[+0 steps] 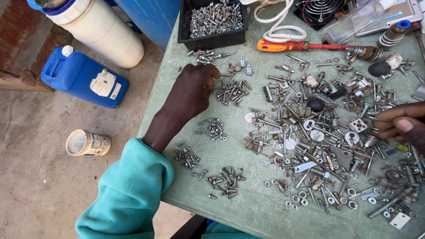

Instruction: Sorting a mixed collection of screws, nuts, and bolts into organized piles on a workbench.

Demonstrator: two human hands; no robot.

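Left hand (192, 90) pinches one screw (208, 86) above six small screw piles (232, 91); right hand (400, 124) curls closed over the big hardware heap (327, 132), holding nothing visible

A: Free room on the table (248, 212)?

B: A bare green strip along the near edge, and open lanes between the small screw piles (223, 180) on the left half. The left hand (190, 90) lies across one such lane, fingertips at the pile (232, 90) just beside it.

A: Obstacles?

B: The right half is blocked: a dense spread of bolts, nuts and washers (327, 146), with no bare path through. The right hand (403, 124) sits at its far right edge. At the back, a black tray of screws (212, 24), an orange screwdriver (287, 45) and a coiled white cable (279, 26) close off the far edge.
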